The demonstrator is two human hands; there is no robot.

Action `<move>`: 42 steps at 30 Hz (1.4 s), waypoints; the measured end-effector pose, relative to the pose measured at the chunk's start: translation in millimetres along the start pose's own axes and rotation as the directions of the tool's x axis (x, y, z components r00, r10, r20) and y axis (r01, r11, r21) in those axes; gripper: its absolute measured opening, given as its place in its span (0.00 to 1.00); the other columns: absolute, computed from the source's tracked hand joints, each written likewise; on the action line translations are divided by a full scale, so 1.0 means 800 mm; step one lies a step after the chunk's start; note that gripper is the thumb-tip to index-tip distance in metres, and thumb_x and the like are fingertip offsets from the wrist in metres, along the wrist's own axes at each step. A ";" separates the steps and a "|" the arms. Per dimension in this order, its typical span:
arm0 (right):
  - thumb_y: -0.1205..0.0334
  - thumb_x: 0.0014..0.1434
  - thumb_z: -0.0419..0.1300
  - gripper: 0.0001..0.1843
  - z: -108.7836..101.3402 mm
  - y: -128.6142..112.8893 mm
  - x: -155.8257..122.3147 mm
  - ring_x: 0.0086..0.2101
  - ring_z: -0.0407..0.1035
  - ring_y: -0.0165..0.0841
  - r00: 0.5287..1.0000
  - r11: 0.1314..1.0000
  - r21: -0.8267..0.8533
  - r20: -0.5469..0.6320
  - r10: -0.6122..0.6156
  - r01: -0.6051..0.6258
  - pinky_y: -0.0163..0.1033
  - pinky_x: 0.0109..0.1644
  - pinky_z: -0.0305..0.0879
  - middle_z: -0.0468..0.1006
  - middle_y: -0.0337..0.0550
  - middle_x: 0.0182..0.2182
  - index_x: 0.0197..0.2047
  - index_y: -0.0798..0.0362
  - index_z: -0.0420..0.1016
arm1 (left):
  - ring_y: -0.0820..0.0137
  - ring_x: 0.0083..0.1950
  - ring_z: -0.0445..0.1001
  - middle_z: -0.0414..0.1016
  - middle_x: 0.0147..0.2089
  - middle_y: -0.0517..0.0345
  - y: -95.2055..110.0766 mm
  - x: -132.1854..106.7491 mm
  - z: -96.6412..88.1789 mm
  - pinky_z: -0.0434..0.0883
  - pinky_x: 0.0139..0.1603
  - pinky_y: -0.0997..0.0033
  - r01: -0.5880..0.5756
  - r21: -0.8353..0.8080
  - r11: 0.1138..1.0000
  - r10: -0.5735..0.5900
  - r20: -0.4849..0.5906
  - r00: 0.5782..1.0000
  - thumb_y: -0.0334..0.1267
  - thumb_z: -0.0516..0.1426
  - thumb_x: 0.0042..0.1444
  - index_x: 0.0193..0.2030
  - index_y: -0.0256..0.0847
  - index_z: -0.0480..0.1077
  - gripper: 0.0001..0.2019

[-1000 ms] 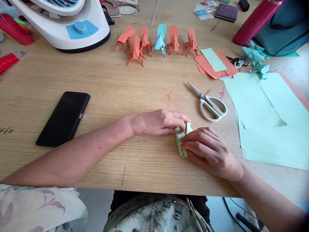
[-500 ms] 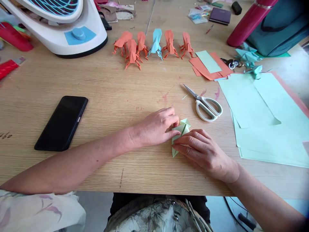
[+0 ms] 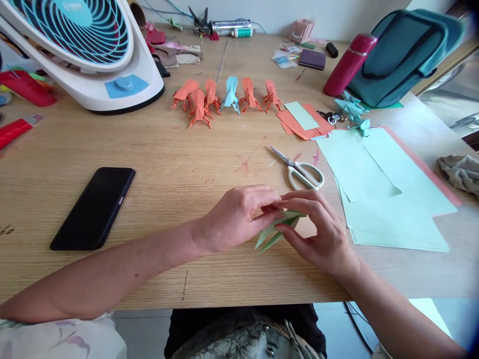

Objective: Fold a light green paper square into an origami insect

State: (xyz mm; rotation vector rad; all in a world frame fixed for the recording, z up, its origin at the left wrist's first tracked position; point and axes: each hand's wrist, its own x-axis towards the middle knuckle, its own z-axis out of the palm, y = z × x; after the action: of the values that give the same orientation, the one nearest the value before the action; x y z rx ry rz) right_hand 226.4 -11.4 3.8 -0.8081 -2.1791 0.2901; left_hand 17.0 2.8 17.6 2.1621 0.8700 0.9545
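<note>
A folded piece of light green origami paper (image 3: 279, 230) is held between both hands near the table's front edge, its pointed ends hanging down to the left. My left hand (image 3: 241, 217) pinches its upper left part between thumb and fingers. From the right, my right hand (image 3: 318, 229) grips it with the thumb below and the fingers over the top, partly hiding it. Just beyond the hands lie white-handled scissors (image 3: 303, 172), blades pointing away to the left.
Several orange folded paper figures (image 3: 198, 107) and a blue one (image 3: 231, 93) stand at the back. A phone (image 3: 95, 207) lies left, below a fan (image 3: 123, 89). Right are green paper sheets (image 3: 392, 219), orange paper (image 3: 292, 121), a red flask (image 3: 348, 65) and a teal bag (image 3: 396, 60).
The folded paper has been lifted off the table and tilted, its layers now spread at the lower end. My right hand's fingers have moved up over its top. The view has tipped upward.
</note>
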 end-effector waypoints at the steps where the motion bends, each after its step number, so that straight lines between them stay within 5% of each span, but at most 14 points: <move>1: 0.69 0.63 0.64 0.18 0.002 -0.001 0.000 0.43 0.75 0.38 0.999 0.999 0.037 -0.015 0.033 -0.032 0.47 0.44 0.74 0.79 0.46 0.44 0.55 0.48 0.69 | 0.75 0.37 0.75 0.76 0.35 0.62 0.001 -0.001 0.000 0.70 0.40 0.75 -0.017 0.026 1.000 0.017 -0.027 0.999 0.30 0.61 0.64 0.39 0.39 0.72 0.02; 11: 0.67 0.64 0.63 0.05 0.014 0.010 -0.009 0.37 0.74 0.35 0.914 0.906 0.345 -0.229 0.336 -0.246 0.47 0.42 0.75 0.76 0.40 0.34 0.39 0.47 0.72 | 0.70 0.41 0.77 0.77 0.40 0.59 0.007 -0.007 0.004 0.76 0.46 0.67 0.023 0.060 0.998 -0.014 -0.145 0.989 0.35 0.65 0.60 0.42 0.42 0.69 0.09; 17: 0.68 0.64 0.63 0.06 0.019 0.006 -0.012 0.39 0.73 0.35 0.924 0.907 0.350 -0.211 0.319 -0.233 0.44 0.41 0.76 0.76 0.41 0.36 0.43 0.47 0.74 | 0.68 0.48 0.76 0.77 0.46 0.54 0.002 -0.007 0.002 0.75 0.50 0.64 -0.097 0.197 0.976 0.137 -0.206 0.969 0.28 0.59 0.64 0.45 0.42 0.70 0.06; 24: 0.73 0.63 0.63 0.14 0.017 -0.003 -0.004 0.39 0.73 0.35 0.957 0.974 0.190 -0.237 0.169 -0.125 0.47 0.42 0.76 0.77 0.42 0.39 0.48 0.47 0.73 | 0.65 0.41 0.70 0.78 0.39 0.56 0.000 -0.006 -0.006 0.69 0.44 0.61 -0.179 0.584 0.792 0.323 -0.152 0.934 0.30 0.60 0.64 0.42 0.42 0.72 0.03; 28: 0.67 0.64 0.63 0.19 0.022 0.000 -0.003 0.53 0.70 0.40 0.947 0.927 0.289 -0.141 0.288 -0.239 0.50 0.50 0.78 0.74 0.48 0.52 0.57 0.47 0.70 | 0.70 0.42 0.75 0.78 0.40 0.57 -0.003 -0.005 -0.008 0.73 0.45 0.68 -0.215 0.507 0.835 0.326 -0.140 0.935 0.27 0.57 0.66 0.45 0.41 0.69 0.06; 32: 0.64 0.65 0.62 0.17 0.025 0.003 -0.005 0.53 0.72 0.37 0.911 0.817 0.461 -0.044 0.411 -0.346 0.45 0.49 0.79 0.72 0.48 0.54 0.57 0.46 0.70 | 0.74 0.41 0.77 0.78 0.42 0.59 -0.004 -0.007 -0.007 0.74 0.43 0.75 -0.196 0.453 0.870 0.287 -0.141 0.947 0.25 0.56 0.66 0.51 0.42 0.69 0.11; 42: 0.67 0.64 0.62 0.12 0.024 0.005 -0.001 0.56 0.69 0.40 0.913 0.833 0.483 -0.145 0.380 -0.270 0.49 0.51 0.79 0.71 0.49 0.53 0.51 0.47 0.74 | 0.74 0.47 0.79 0.77 0.46 0.56 -0.007 -0.008 -0.004 0.76 0.47 0.76 -0.202 0.328 0.923 0.264 -0.157 0.952 0.21 0.54 0.66 0.55 0.43 0.69 0.17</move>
State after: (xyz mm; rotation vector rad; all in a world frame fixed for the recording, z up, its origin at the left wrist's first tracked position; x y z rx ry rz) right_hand 214.5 -7.7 -11.1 -0.8880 -1.6431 0.8061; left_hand 9.4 1.9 12.3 2.5141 0.9181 1.2401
